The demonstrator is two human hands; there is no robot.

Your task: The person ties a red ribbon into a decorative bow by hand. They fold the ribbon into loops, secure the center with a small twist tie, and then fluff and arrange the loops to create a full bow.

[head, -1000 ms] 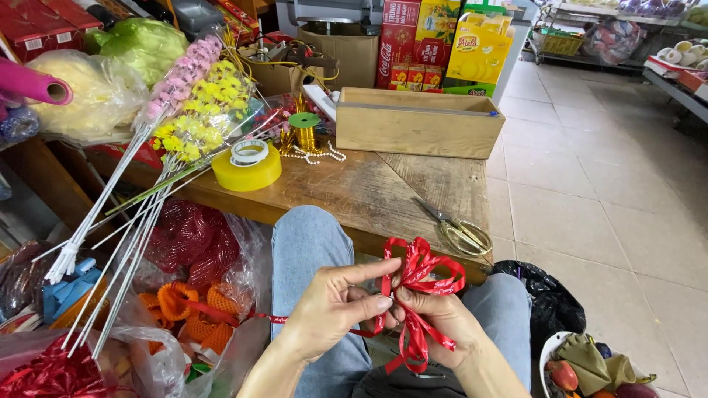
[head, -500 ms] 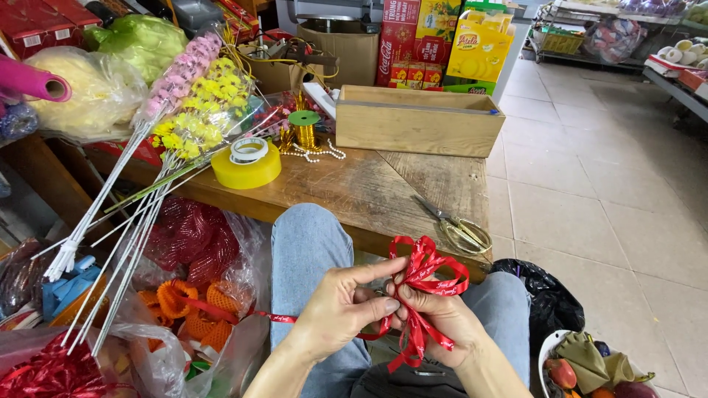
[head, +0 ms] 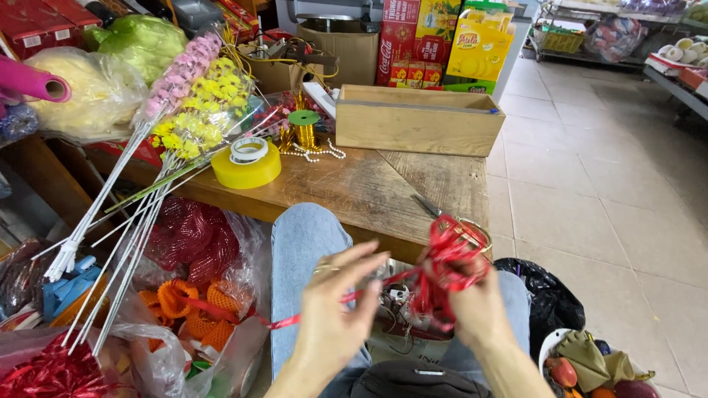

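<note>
A red ribbon bow [head: 448, 259] with several loops is bunched in my right hand [head: 476, 309], which grips it over my lap. My left hand [head: 335, 313] is a little to the left, fingers spread and blurred, with a strand of red ribbon [head: 317, 313] running across it from the bow and trailing down to the left. Scissors [head: 451, 217] lie on the wooden table [head: 361, 184] just beyond the bow.
A yellow tape roll [head: 247, 163], a gold ribbon spool [head: 304, 133] and a wooden box [head: 417, 118] are on the table. Artificial flower stems [head: 166, 118] lean at left over bags of red and orange netting [head: 188, 250]. A black bag [head: 542, 295] sits right.
My hands have moved apart: the left drew away to the left with a ribbon strand, while the right lifted the bow slightly. Both are now motion-blurred.
</note>
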